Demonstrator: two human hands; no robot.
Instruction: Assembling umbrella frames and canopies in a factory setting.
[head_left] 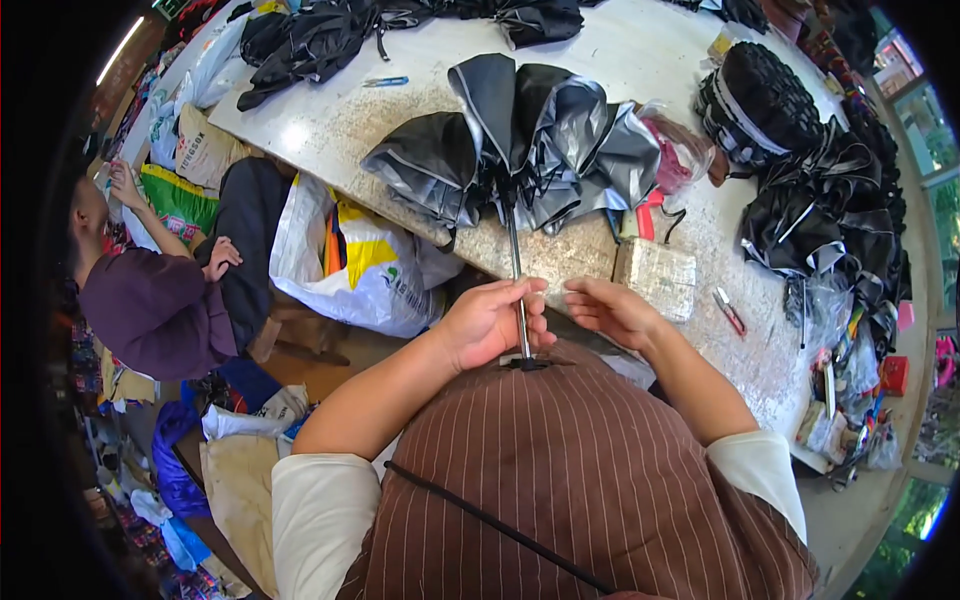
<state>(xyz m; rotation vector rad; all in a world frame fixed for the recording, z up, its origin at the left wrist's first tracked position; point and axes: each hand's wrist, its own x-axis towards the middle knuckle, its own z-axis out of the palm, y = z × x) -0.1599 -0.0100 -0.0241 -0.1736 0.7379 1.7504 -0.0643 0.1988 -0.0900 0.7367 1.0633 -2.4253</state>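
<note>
A partly folded umbrella (545, 130), black outside and silver inside, rests its canopy on the near edge of the worktable. Its metal shaft (516, 245) points toward me, and the lower end meets the front of my brown striped apron. My left hand (495, 325) is closed around the shaft near that end. Just to the right, apart from the shaft, my right hand (612, 312) is held with fingers stretched out and nothing in them. Beside it on the table is a block wrapped in clear plastic (656, 280).
Red-handled snips (730, 312) and blue snips (386, 82) lie on the white table (430, 100). Black umbrellas are heaped at the back (310, 45) and right (810, 220), near a black bundle (758, 100). A white sack (345, 270) and a seated person (155, 300) are left.
</note>
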